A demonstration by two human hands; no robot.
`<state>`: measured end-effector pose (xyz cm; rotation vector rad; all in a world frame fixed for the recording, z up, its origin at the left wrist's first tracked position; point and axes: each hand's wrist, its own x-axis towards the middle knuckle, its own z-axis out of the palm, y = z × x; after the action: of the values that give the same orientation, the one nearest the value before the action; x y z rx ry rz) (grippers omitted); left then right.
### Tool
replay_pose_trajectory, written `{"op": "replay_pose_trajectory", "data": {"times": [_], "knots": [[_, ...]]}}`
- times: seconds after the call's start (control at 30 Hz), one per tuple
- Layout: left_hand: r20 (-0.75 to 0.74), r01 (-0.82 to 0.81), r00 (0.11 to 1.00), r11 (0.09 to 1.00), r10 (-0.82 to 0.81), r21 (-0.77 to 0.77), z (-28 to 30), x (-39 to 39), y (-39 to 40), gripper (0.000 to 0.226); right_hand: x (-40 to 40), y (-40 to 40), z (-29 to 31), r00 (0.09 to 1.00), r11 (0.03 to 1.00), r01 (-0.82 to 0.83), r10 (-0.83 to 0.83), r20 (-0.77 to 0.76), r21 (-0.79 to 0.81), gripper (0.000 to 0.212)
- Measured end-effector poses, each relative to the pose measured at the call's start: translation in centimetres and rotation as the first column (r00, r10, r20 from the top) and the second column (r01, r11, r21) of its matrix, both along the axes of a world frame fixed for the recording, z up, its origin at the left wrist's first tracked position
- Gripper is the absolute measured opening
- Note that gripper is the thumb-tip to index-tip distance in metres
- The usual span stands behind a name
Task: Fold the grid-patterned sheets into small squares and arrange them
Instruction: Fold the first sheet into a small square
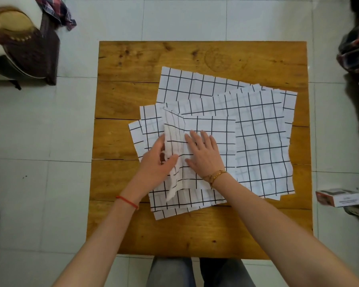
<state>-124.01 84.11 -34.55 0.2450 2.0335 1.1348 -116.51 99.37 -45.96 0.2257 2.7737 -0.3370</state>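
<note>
Several white sheets with a black grid (261, 129) lie in a loose, overlapping pile on the wooden table (133, 69). The top sheet (216, 129) is partly folded, its left edge raised as a flap. My left hand (157, 160) grips that flap, with the thumb over the paper and the fingers under it. Just right of the fold line, my right hand (203, 154) lies flat with its fingers spread and presses the top sheet down.
The table stands on a pale tiled floor (184, 17). An ornate chair (19, 42) with plaid cloth is at the far left. Dark patterned cloth (354, 52) hangs at the right edge. A small box (339, 197) lies to the right of the table.
</note>
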Motion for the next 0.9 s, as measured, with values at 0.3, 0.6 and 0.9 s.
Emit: {"op": "replay_pose_trajectory", "data": {"times": [0.3, 0.6, 0.9], "knots": [[-0.127, 0.166, 0.978, 0.986, -0.168, -0.028, -1.5, 3.4, 6.1, 0.072, 2.1, 3.2, 1.3, 0.949, 0.972, 0.183, -0.214, -0.231, -0.150, 0.064], [-0.055, 0.179, 0.982, 0.984, -0.179, 0.006, -5.3, 5.8, 10.5, 0.085, 4.7, 8.4, 2.9, 0.676, 0.590, 0.602, -0.735, -0.051, -0.538, 0.040], [-0.318, 0.044, 0.943, 0.986, -0.095, -0.163, -7.4, 4.0, 6.7, 0.059, 3.5, 9.3, 2.3, 0.531, 0.374, 0.689, -0.844, 0.080, -0.621, 0.047]]}}
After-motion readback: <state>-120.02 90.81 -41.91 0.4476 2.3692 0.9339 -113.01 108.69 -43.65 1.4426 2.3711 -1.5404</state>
